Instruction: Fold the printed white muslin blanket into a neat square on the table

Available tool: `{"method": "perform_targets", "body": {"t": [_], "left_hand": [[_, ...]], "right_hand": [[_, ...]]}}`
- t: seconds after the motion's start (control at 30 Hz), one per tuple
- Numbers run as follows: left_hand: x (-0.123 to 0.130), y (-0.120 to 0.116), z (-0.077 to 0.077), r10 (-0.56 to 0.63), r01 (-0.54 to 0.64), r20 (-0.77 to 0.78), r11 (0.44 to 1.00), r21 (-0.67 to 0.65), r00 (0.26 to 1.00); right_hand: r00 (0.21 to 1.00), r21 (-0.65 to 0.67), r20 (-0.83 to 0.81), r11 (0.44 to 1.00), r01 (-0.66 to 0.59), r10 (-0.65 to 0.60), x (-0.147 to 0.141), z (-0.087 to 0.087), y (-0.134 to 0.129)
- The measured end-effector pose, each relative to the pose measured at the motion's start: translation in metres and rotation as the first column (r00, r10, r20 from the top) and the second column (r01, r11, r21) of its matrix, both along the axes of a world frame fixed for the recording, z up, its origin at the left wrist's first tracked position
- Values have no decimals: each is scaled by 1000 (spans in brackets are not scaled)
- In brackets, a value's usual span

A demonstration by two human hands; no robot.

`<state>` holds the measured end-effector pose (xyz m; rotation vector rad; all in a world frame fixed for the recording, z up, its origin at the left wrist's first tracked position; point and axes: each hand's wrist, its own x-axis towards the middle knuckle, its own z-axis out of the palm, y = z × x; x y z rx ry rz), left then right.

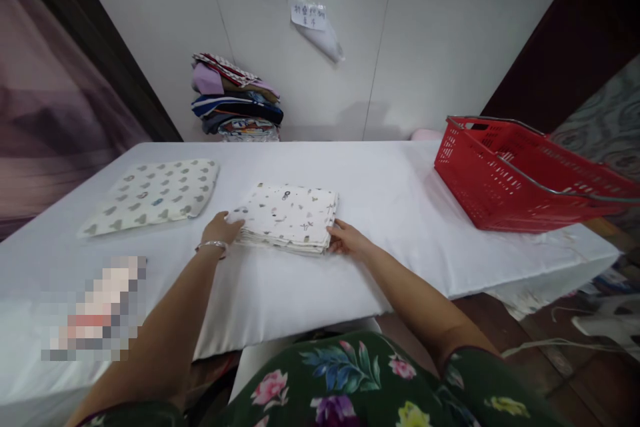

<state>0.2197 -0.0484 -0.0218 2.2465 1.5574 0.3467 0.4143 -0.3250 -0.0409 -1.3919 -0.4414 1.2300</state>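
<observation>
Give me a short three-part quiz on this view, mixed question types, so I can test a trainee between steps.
1. Multiple choice: what lies between the left hand and the right hand?
A) the pile of clothes by the wall
B) the small-print folded cloth
C) the paper sign

2. True or false: the red basket stands on the right-hand part of the white-covered table.

3. Fill in the blank: the bracelet is on the ____ wrist.

Key: 1. B; 2. true; 3. left
</observation>
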Motion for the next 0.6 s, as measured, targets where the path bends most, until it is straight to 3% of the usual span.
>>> {"method": "perform_targets", "body": {"t": [0.07,0.13,0.23,0.37,0.43,0.5,0.6], "left_hand": [[-2,-17,2,-27,30,-40,996,88,999],[0,-45,6,-90,92,-18,961,261,996],[6,-100,10,-353,333,-24,857,393,935],[18,-160,6,-635,600,-48,700,388,771],[25,-177,1,-720,673,-36,628,391,693],[33,-185,-4,-750,689,-23,594,416,661],[45,-188,-9,-721,649,5,627,432,693]], "right_hand": [[999,3,-52,1000,14,-14,-6,0,-2],[996,-5,-82,1000,22,-23,-8,2,-5],[993,3,-117,1000,-2,3,-9,7,-9],[988,24,-155,1000,-4,7,-12,7,-14],[986,35,-164,999,3,3,-15,6,-16],[987,50,-158,999,13,-5,-16,3,-17],[992,77,-121,996,39,-29,-19,-1,-18]]}}
